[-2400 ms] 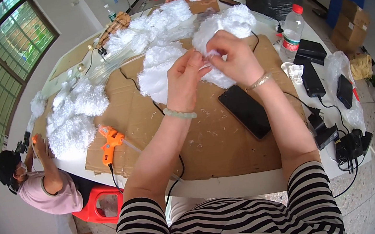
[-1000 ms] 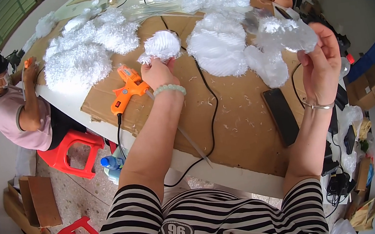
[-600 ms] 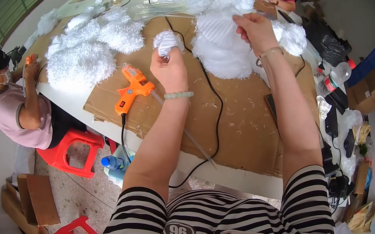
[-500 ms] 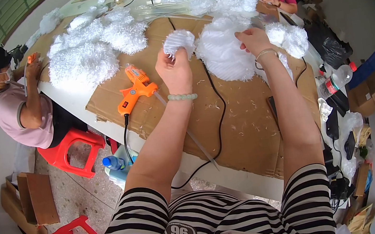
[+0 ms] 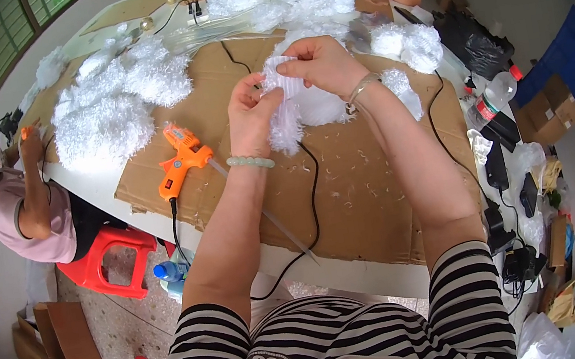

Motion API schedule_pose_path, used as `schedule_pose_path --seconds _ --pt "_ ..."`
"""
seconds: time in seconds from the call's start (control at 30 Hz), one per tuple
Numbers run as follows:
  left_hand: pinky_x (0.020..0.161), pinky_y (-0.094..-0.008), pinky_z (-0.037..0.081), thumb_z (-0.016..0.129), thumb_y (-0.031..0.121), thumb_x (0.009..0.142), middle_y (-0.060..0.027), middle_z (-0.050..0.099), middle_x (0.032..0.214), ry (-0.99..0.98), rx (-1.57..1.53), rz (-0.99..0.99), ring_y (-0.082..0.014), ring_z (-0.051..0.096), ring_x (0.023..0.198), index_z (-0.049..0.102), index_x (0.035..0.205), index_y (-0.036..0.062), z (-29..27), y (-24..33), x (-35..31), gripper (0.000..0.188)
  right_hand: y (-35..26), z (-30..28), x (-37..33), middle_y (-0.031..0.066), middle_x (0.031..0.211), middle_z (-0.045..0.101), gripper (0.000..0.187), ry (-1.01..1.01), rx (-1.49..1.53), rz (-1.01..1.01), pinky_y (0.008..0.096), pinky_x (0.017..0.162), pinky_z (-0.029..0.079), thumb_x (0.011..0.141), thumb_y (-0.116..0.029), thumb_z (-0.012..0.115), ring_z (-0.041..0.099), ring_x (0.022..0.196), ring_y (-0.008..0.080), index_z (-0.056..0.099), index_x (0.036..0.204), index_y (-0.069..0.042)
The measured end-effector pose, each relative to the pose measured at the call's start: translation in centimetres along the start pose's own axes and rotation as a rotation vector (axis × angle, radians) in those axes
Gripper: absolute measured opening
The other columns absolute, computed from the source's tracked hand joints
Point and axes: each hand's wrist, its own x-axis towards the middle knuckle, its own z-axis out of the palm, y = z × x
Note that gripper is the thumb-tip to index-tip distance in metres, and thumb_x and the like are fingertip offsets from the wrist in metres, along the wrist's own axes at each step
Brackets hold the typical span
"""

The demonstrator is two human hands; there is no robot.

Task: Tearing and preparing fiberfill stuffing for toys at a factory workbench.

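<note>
Over the cardboard, both hands hold one small white fringed piece of fabric (image 5: pixel 286 122) with a ribbed face. My left hand (image 5: pixel 249 120) pinches its left edge between thumb and fingers. My right hand (image 5: pixel 327 68) grips its upper part, thumb and forefinger pressed together. The fringe hangs down between them. Just behind lies a larger white fluffy piece (image 5: pixel 323 109), partly covered by my right hand. Left of my left forearm, an orange glue gun (image 5: pixel 184 161) rests on its side on the cardboard. A long translucent glue stick (image 5: pixel 281 226) runs out past my forearm.
Cardboard sheet (image 5: pixel 374 211) covers the table, with white scraps and a black cord (image 5: pixel 316 190) across it. White fluffy heaps (image 5: pixel 105 125) lie left and behind. Two people (image 5: pixel 28 211) work at the left and far right. A plastic bottle (image 5: pixel 491 98) lies at the right edge.
My right hand has come left from the fluffy pile to the fringed fabric in my left hand and taken hold of it. The view has shifted slightly.
</note>
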Motion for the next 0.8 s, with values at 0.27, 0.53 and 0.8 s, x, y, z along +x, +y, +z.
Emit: schedule_pose_path --seconds 0.27,0.53,0.8 --pt "0.058 -0.022 0.045 0.051 -0.006 0.076 -0.006 0.057 0.078 0.526 0.054 0.101 -0.0113 0.058 0.065 0.051 0.105 0.0015 0.4 -0.9 0.2 0.03 7.1 -5.9 2.3 0.0049 0.069 0.06 0.029 0.583 -0.204 0.191 0.0237 0.048 0.042 0.073 -0.023 0.066 0.053 0.05 0.0113 0.062 0.089 0.001" --pt "0.07 -0.025 0.046 0.057 0.004 0.078 -0.0093 0.059 0.083 0.157 0.636 0.628 -0.0174 0.061 0.078 0.056 0.106 0.0014 -0.4 -1.7 0.3 0.028 5.4 -10.0 -4.0 0.0132 0.09 0.064 0.041 0.521 -0.611 0.194 0.0317 0.076 0.046 0.071 -0.038 0.063 0.061 0.085 0.0245 0.064 0.096 -0.006" --pt "0.09 -0.029 0.038 0.059 0.025 0.083 -0.0192 0.054 0.115 -0.322 1.163 0.25 -0.0232 0.05 0.109 0.053 0.116 0.0057 0.7 -2.2 -0.8 0.039 9.2 -13.4 -8.6 0.0106 0.084 0.064 0.052 0.426 -0.858 0.392 0.0292 0.069 0.047 0.067 -0.04 0.069 0.061 0.073 0.0198 0.061 0.1 0.0"
